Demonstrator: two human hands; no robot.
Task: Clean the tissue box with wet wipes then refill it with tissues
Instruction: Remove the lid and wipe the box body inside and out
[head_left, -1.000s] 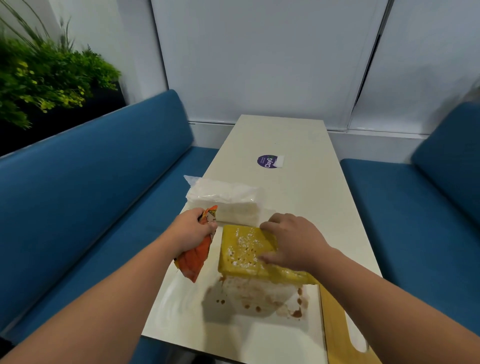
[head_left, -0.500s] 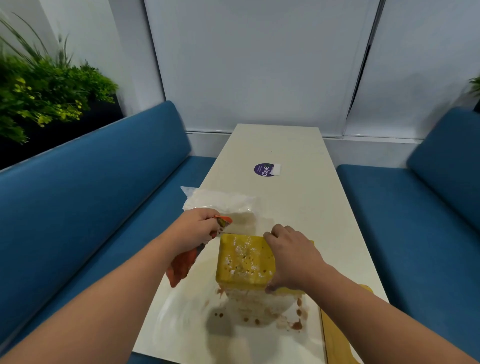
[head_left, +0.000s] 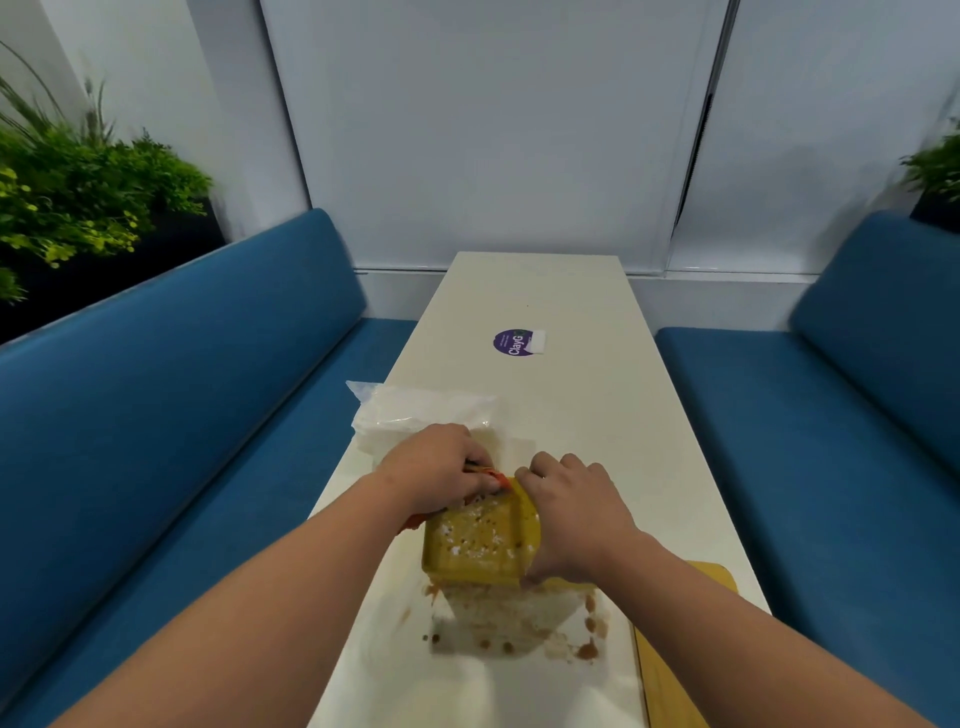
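On the long white table (head_left: 571, 312), the yellow rectangular tissue box (head_left: 478, 540) with white specks on top sits at the near end. The right hand (head_left: 571, 514) grips its right side, fingers curled over the far edge. The left hand (head_left: 441, 467), at the box's far-left corner, clutches an orange wet wipe packet (head_left: 491, 474). A clear plastic pack of white tissues (head_left: 415, 418) lies just beyond. Brown stains (head_left: 587, 649) mark the table near the box.

Single head-worn wide-angle view, aimed forward and down along table (head_left: 571, 291); left hand (head_left: 439, 467) and right hand (head_left: 571, 514) seen close below, wall beyond.
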